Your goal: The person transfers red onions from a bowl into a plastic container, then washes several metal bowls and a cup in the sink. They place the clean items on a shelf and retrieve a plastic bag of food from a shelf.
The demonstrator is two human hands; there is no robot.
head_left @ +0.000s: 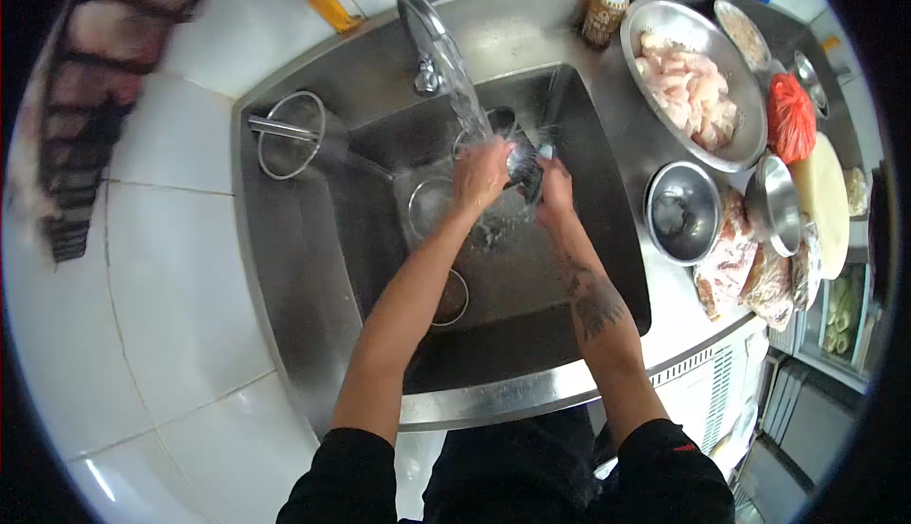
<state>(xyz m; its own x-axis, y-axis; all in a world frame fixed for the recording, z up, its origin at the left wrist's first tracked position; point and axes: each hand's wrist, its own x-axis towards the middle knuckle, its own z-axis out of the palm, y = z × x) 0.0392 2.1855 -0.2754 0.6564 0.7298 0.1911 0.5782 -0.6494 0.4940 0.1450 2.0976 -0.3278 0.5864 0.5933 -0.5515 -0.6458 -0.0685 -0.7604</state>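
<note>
Two bare hands work under running water at a steel sink (531, 282). Above the far side of the sink, a curved faucet (427, 35) pours a stream (462, 97) down beside the left hand (479, 177), its fingers curled on a shiny dark item (520, 163). The right hand (555, 187) grips the item's other side, thumb and fingers bent. The item, partly hidden by the hands and splashing water, is held inside the sink, toward its far side; its full shape cannot be told. On the ledge left of the sink lies a round-rimmed item with a metal handle (283, 127). On the counter right of the sink, a large steel bowl (735, 59) holds pale raw meat (688, 92), with a brown jar (604, 16) just beside it. Also right of the sink are a smaller steel bowl (681, 211), wrapped packages (729, 258), a red bag (791, 118) and a pale board (824, 206).
</note>
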